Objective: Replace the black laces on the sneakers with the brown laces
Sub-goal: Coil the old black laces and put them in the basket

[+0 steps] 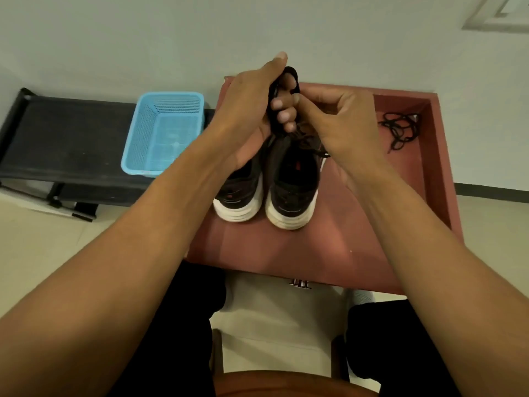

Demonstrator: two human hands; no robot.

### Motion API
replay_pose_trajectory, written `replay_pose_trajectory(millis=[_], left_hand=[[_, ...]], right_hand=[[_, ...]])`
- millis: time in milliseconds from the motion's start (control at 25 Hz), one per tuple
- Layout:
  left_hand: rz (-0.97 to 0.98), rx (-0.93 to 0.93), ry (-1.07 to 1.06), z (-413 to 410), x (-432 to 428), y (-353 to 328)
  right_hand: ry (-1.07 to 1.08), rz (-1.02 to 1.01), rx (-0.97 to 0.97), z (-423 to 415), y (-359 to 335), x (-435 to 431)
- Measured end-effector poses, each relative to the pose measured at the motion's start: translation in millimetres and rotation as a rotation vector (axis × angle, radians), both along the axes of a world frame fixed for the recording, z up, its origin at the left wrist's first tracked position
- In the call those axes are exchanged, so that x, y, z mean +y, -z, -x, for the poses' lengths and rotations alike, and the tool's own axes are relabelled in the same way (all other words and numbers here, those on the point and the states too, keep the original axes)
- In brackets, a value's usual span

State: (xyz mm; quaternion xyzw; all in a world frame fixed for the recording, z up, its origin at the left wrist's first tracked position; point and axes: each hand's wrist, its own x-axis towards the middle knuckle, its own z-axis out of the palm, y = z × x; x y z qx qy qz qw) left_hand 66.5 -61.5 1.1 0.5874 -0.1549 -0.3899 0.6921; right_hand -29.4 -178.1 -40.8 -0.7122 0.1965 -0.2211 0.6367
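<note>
Black sneakers [292,190] stand together on the table [357,219], heels near, with bare surface open rightward up to a loose lace [400,130] by the far-right rim. Left hand [249,110] curls around one raised tongue [290,74]; right hand [340,121] pinches its black lace [310,140].

Both bare forearms reach forward and converge. The left hand [249,110] curls its fingers [282,113] round a black fabric sneaker tongue [292,73], thumb straight up; the right hand [346,121] meets it, fingertips [305,99] pinching the same tongue.
</note>
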Motion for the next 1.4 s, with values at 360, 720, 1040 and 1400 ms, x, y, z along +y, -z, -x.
replay_pose_trajectory(millis=[360,720,1040,1400], left_hand=[[-0.234,-0.146,-0.344,-91,139,2],[-0.911,-0.609,-0.498,-173,196,93],[-1.347,-1.218,-0.171,-188,185,127],[-1.066,-1.193,-0.319,-175,187,111]], right_hand=[[-0.047,0.336,0.16,-133,-28,99],[-0.131,0.582,0.661,-238,53,172],[-0.273,0.674,0.833,-264,86,197],[-0.412,0.839,0.757,-249,62,186]])
